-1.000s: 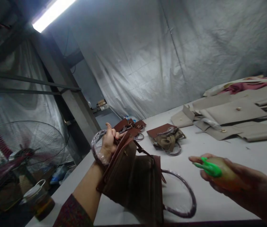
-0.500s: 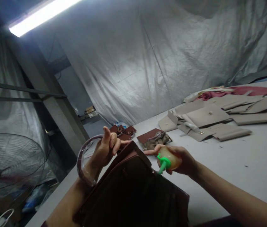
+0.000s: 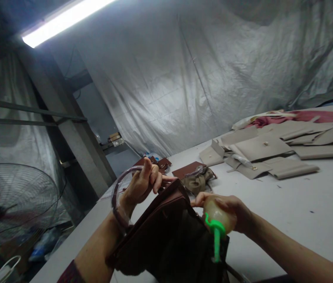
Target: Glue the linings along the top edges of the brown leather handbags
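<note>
A dark brown handbag [image 3: 166, 232] is held up tilted in front of me, its inside dark. My left hand [image 3: 144, 181] grips its upper edge, fingers partly hidden behind it and thumb raised. The bag's plastic-wrapped handle [image 3: 115, 196] loops round that wrist. In my right hand [image 3: 239, 210] is a squeeze bottle [image 3: 217, 212] of yellowish liquid with a green nozzle [image 3: 217, 241]. The nozzle points straight down in front of the bag's right side; whether it touches the bag I cannot tell. My right fingertips are at the bag's top edge.
On the white table [image 3: 287, 212] lie a brown and olive bag [image 3: 194, 177], more brown pieces [image 3: 163, 163] and several beige bag panels [image 3: 267, 147]. Reddish cloth [image 3: 311, 116] lies behind the panels. A large fan [image 3: 15, 204] stands at the left, and silver sheeting [image 3: 160, 78] hangs behind.
The bottle has tipped so its green nozzle points straight down, lower than before, instead of slanting toward the bag's edge. The bag and my left hand sit slightly farther right in view.
</note>
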A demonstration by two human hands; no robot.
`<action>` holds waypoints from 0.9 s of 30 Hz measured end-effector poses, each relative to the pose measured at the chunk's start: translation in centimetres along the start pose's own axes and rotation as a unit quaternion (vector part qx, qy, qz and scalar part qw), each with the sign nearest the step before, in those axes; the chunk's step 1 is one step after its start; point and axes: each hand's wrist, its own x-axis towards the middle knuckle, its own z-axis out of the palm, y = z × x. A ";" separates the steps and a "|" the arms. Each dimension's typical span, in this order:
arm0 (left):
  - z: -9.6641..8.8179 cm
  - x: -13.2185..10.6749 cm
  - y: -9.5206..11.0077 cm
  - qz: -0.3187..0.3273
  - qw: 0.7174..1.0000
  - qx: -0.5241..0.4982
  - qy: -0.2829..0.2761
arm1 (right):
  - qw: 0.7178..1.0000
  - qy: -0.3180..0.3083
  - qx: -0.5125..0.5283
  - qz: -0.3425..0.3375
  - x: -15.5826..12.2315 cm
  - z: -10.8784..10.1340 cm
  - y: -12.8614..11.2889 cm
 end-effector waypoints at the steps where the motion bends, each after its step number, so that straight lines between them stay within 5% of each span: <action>1: -0.1 0.1 -0.2 -0.002 1.000 0.008 -0.004 | 1.000 -0.010 0.009 0.003 0.0 0.2 0.1; 7: -0.7 0.6 -1.6 0.012 0.999 0.034 -0.035 | 0.994 -0.030 -0.054 0.088 0.3 1.0 0.7; 10: -1.6 1.0 -2.3 0.000 0.998 0.050 -0.039 | 0.996 -0.080 0.011 0.030 0.7 2.2 0.7; 13: -3.5 1.0 -2.8 -0.055 0.996 0.067 0.021 | 0.990 -0.097 0.073 -0.067 1.4 3.5 0.1; 16: -5.9 0.2 -2.8 -0.109 0.979 0.090 0.149 | 0.988 -0.059 0.099 -0.105 1.9 4.2 -0.5; 18: -6.9 -0.9 -2.4 -0.079 0.947 0.090 0.299 | 0.987 -0.034 0.115 -0.105 2.1 4.2 -0.7; 20: -6.8 -2.5 -1.8 0.024 0.875 0.111 0.471 | 0.986 -0.016 0.129 -0.101 2.2 4.1 -0.6; 22: -5.0 -4.7 -1.3 0.162 0.781 0.192 0.571 | 0.986 0.004 0.134 -0.096 2.3 4.1 -0.3; 24: -1.8 -7.2 -1.7 0.283 0.735 0.321 0.526 | 0.985 0.023 0.139 -0.095 2.6 4.4 0.0; 27: 4.1 -10.0 -4.6 0.364 0.819 0.395 0.201 | 0.984 0.038 0.144 -0.093 3.2 5.2 0.2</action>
